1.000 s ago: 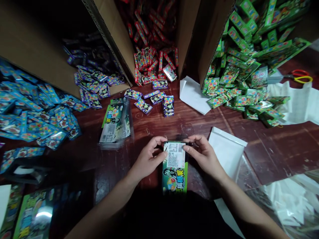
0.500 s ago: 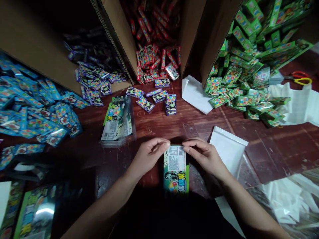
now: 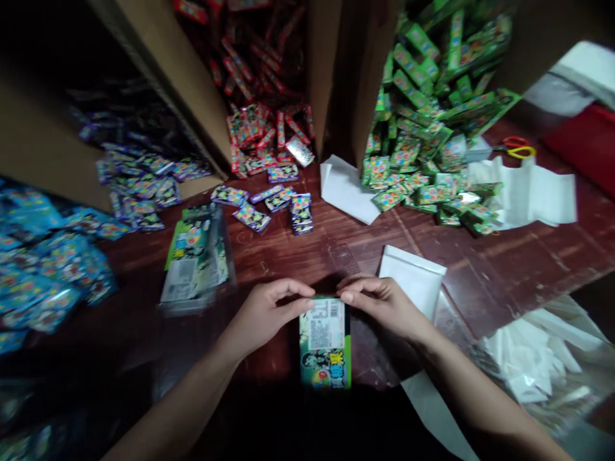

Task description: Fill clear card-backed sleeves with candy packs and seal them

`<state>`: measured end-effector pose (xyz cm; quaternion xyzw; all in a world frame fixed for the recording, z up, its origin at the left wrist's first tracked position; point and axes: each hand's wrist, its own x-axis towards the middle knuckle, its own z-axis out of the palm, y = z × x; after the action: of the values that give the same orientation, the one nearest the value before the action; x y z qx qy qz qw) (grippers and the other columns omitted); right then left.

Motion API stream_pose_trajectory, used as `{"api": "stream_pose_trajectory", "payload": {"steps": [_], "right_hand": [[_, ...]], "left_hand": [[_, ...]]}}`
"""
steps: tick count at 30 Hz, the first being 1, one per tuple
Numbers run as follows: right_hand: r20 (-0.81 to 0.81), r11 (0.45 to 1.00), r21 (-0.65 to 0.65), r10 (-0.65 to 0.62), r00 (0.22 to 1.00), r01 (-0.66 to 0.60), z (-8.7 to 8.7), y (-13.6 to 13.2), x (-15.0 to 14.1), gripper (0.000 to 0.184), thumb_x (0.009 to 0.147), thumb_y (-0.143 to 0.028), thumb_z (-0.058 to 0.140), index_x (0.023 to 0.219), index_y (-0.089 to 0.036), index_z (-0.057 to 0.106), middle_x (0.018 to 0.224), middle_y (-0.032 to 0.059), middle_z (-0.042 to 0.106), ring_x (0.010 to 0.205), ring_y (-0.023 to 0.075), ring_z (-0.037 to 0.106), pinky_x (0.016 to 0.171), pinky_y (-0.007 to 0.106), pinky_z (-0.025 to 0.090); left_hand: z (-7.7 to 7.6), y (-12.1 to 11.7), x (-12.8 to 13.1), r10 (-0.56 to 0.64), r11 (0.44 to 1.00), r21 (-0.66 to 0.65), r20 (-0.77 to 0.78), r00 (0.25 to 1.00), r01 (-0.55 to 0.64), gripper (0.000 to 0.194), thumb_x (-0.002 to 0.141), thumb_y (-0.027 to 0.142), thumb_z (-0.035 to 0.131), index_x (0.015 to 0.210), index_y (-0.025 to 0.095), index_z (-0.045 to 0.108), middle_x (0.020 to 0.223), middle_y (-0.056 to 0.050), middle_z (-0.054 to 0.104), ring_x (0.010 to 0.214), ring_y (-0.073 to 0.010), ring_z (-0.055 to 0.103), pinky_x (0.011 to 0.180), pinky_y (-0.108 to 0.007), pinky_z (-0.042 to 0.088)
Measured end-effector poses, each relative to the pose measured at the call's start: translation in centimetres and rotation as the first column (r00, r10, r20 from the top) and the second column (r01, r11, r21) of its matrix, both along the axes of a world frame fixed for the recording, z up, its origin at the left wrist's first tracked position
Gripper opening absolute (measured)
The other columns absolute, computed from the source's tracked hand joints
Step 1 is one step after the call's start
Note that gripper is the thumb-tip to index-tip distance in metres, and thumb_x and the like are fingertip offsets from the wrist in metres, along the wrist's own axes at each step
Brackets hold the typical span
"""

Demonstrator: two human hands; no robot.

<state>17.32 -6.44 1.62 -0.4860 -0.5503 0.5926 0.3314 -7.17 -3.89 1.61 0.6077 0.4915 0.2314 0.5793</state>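
A green and black printed candy bag (image 3: 324,342) lies upside down in front of me, with a white label near its upper edge. My left hand (image 3: 276,314) pinches the left corner of that edge between thumb and fingers. At the right corner, my right hand (image 3: 379,301) has thumb and forefinger closed in the same way. The bag's lower end fades into shadow by my body. Left of my hands lies a stack of similar candy bags (image 3: 195,259). Several small purple candy packets (image 3: 253,218) are scattered beyond my hands.
Cardboard boxes spill purple packets (image 3: 144,186), red packets (image 3: 269,137) and green packets (image 3: 408,153) onto the table. Blue packets (image 3: 62,262) heap at left. White envelope (image 3: 413,275), scissors (image 3: 521,150) and a clear bag of white strips (image 3: 533,358) are on the right.
My view has turned to the right, so the boxes and packets appear farther left. Both hands keep their pinch on the candy bag's upper edge.
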Motion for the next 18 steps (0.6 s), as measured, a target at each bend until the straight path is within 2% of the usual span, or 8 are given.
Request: {"api": "stream_pose_trajectory", "payload": {"steps": [3,5,8,10,12,13,16,18], "right_hand": [[0.131,0.976,0.215,0.006,0.991,-0.034,-0.3,0.2,2.1,0.022,0.092,-0.040,0.068,0.107,-0.027,0.076,0.127,0.0071,0.065,0.122,0.0216,0.059,0.105,0.037,0.046],[0.318,0.934,0.356,-0.136,0.938,0.015,-0.7,0.9,5.3,0.029,0.096,-0.040,0.060,0.120,-0.028,0.070,0.135,0.0086,0.059,0.130,0.0226,0.052,0.109,0.040,0.043],[0.606,0.876,0.459,-0.430,0.669,0.147,-1.7,2.0,11.9,0.033,0.097,-0.039,0.052,0.122,-0.023,0.066,0.124,0.0138,0.064,0.121,0.0281,0.056,0.104,0.047,0.043],[0.677,0.881,0.437,-0.455,0.578,0.181,-2.4,2.2,15.6,0.029,0.089,-0.039,0.063,0.110,-0.020,0.070,0.111,0.0154,0.068,0.110,0.0325,0.058,0.099,0.051,0.043],[0.695,0.906,0.385,-0.409,0.591,0.173,-2.7,1.9,17.2,0.019,0.081,-0.037,0.071,0.091,-0.020,0.070,0.092,0.0110,0.070,0.091,0.0295,0.062,0.088,0.046,0.046],[0.700,0.916,0.364,-0.387,0.601,0.165,-2.7,1.6,17.1,0.017,0.081,-0.037,0.071,0.083,-0.021,0.068,0.083,0.0079,0.069,0.081,0.0258,0.062,0.080,0.042,0.048],[0.609,0.898,0.361,-0.431,0.666,0.251,-1.3,0.5,14.0,0.021,0.090,-0.041,0.061,0.085,-0.021,0.061,0.074,0.0033,0.064,0.065,0.0179,0.058,0.062,0.032,0.047],[0.431,0.881,0.352,-0.452,0.781,0.316,0.4,-0.3,11.3,0.024,0.093,-0.042,0.060,0.106,-0.021,0.060,0.088,0.0050,0.067,0.073,0.0177,0.062,0.066,0.031,0.051]], "left_hand": [[-1.6,0.7,-0.2,-0.032,0.999,0.037,-0.077,0.997,0.035,0.019,0.088,0.039,0.068,0.095,0.023,0.074,0.100,-0.002,0.076,0.092,-0.0190,0.070,0.085,-0.030,0.053],[-2.6,1.7,-0.3,-0.072,0.993,0.079,-0.173,0.982,0.087,0.021,0.091,0.041,0.064,0.094,0.024,0.074,0.102,-0.003,0.076,0.094,-0.0208,0.070,0.087,-0.033,0.054],[-2.7,3.3,0.4,-0.021,0.939,0.313,-0.370,0.929,0.145,0.020,0.090,0.041,0.063,0.088,0.024,0.074,0.121,-0.006,0.070,0.111,-0.0271,0.065,0.100,-0.044,0.049],[-1.7,3.9,2.1,0.088,0.842,0.517,-0.417,0.904,0.157,0.018,0.090,0.037,0.064,0.097,0.024,0.074,0.134,-0.007,0.063,0.123,-0.0296,0.058,0.109,-0.050,0.042],[-0.3,3.7,5.1,0.098,0.772,0.616,-0.360,0.928,0.158,0.021,0.093,0.033,0.061,0.110,0.025,0.070,0.132,-0.006,0.064,0.124,-0.0268,0.057,0.111,-0.048,0.041],[0.4,3.4,6.9,0.045,0.769,0.617,-0.309,0.950,0.164,0.022,0.096,0.032,0.058,0.113,0.024,0.068,0.127,-0.006,0.067,0.122,-0.0242,0.059,0.110,-0.046,0.043],[1.8,1.8,12.6,-0.169,0.833,0.512,-0.130,0.977,0.213,0.030,0.098,0.034,0.056,0.125,0.022,0.062,0.131,-0.008,0.066,0.124,-0.0217,0.060,0.109,-0.040,0.046],[2.1,0.9,15.4,-0.249,0.868,0.442,-0.013,0.968,0.229,0.062,0.091,0.044,0.066,0.145,0.019,0.046,0.147,-0.014,0.053,0.135,-0.0261,0.052,0.113,-0.041,0.045]]}}
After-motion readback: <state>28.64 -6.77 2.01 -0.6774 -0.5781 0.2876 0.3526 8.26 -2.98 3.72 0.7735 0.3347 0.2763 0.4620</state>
